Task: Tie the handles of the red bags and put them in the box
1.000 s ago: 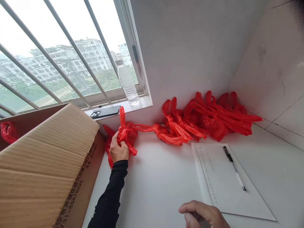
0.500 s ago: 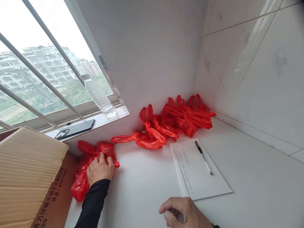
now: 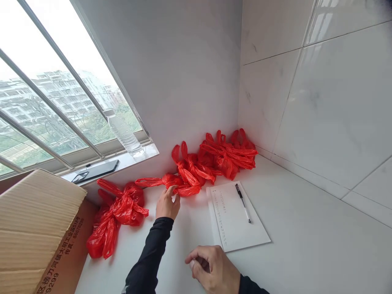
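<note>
My left hand [image 3: 168, 204] reaches to the near edge of a knotted red plastic bag [image 3: 187, 190], thumb and fingers apart; its fingertips seem to touch the bag. Closer to the window side, another group of knotted red bags [image 3: 124, 206] lies by the cardboard box, with no hand on it. More red bags [image 3: 228, 157] are heaped against the wall toward the corner. Low in the view, my right hand [image 3: 214, 267] hovers with curled fingers, thumb against the index finger, and nothing shows in it. What the bags contain is hidden.
An open cardboard box [image 3: 45, 212] stands at the left. On the windowsill are a dark phone [image 3: 98, 170] and a clear water bottle [image 3: 125, 134]. A paper pad [image 3: 229, 228] with handwriting lies on the white tabletop [image 3: 294, 237], a black pen [image 3: 243, 204] across it.
My left hand has left the red bags beside the box and moved right to the knotted bag at the wall. My right hand stays curled. The camera view has turned somewhat right.
</note>
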Demonstrator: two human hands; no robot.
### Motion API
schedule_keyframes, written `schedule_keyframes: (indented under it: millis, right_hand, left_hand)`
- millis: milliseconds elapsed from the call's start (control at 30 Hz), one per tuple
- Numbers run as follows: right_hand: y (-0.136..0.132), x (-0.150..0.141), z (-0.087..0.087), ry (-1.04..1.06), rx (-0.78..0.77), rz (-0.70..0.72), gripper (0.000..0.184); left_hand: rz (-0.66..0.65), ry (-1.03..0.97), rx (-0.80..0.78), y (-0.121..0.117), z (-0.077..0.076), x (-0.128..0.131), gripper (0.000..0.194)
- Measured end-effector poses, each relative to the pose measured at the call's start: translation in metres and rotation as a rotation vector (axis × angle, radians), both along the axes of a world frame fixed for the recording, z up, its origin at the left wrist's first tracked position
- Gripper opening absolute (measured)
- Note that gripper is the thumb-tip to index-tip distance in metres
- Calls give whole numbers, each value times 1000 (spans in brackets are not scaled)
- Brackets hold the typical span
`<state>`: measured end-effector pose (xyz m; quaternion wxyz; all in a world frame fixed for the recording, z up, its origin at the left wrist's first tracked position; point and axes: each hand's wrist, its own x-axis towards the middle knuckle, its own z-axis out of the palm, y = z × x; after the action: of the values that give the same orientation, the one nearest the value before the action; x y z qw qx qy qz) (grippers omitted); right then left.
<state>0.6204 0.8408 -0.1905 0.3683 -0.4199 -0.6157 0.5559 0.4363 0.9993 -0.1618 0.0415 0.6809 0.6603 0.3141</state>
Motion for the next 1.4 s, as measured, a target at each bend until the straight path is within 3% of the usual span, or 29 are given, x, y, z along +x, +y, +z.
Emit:
schedule_keyframes:
  millis: [133, 333, 567, 700, 767, 1067, 1300, 1400]
  right_hand:
    - [1, 0, 1, 11, 24, 11, 24]
    - [2, 1, -4, 51, 95, -34, 25]
    - [9, 10, -2, 148, 40, -164, 35]
    - [13, 12, -7, 183, 10, -198, 39]
    - [14, 13, -8, 208, -3, -205, 39]
    - [17, 20, -8, 337, -74, -221, 42]
    - [24, 26, -19, 466, -252, -231, 74]
    - [27, 31, -20, 456, -287, -202, 79]
  left_hand:
    - [46, -106, 29, -6, 2, -2, 21]
    - [134, -387, 34, -47, 5, -13, 20]
    - [265, -850, 28, -74, -6, -26, 30]
    - [287, -1101, -23, -86, -10, -26, 56]
    - [273, -1226, -58, -93, -10, -24, 57]
    - [220, -1631, -184, -126, -3, -8, 46]
    - [172, -1763, -308, -153, -21, 1, 12]
    - [117, -1781, -301, -159, -30, 7, 10]
